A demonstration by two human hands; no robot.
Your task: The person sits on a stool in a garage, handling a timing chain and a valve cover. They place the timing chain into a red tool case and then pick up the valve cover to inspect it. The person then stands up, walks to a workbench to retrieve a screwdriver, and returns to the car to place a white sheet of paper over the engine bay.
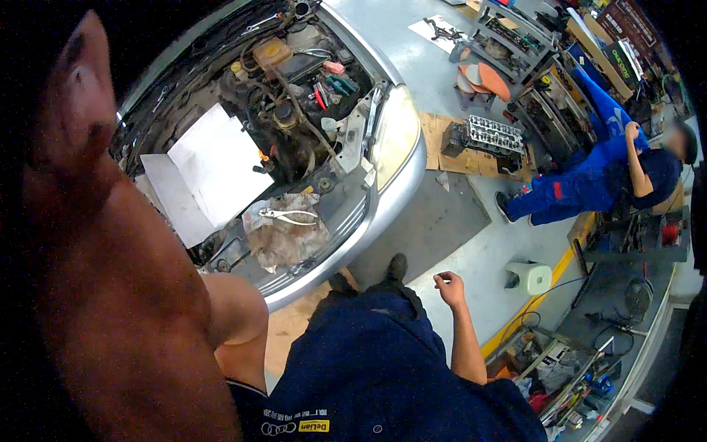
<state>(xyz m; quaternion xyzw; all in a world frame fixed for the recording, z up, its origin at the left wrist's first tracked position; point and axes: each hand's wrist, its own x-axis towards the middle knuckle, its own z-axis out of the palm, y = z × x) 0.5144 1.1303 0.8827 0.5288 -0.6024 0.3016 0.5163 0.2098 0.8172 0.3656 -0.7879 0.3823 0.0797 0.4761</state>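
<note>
My left hand (77,96) is raised very close at the upper left, dark and blurred, its fingers mostly out of sight; its arm fills the left side. My right hand (451,289) hangs beside my body over the floor, fingers curled in, with nothing visible in it. In front of me is a car's opened engine bay (287,110). Slip-joint pliers (289,216) lie on a dirty rag (291,239) on the front panel. Left of them, white paper sheets (217,166) cover part of the engine bay. Red-handled and green-handled tools rest farther back.
A cylinder head (495,136) lies on cardboard at right, near a person (611,177) in blue overalls. A pale green stool (530,278) stands on the floor. Parts trolleys (508,40) and a bin of tools (549,361) line the right side. The car's headlight (396,136) borders the walkway.
</note>
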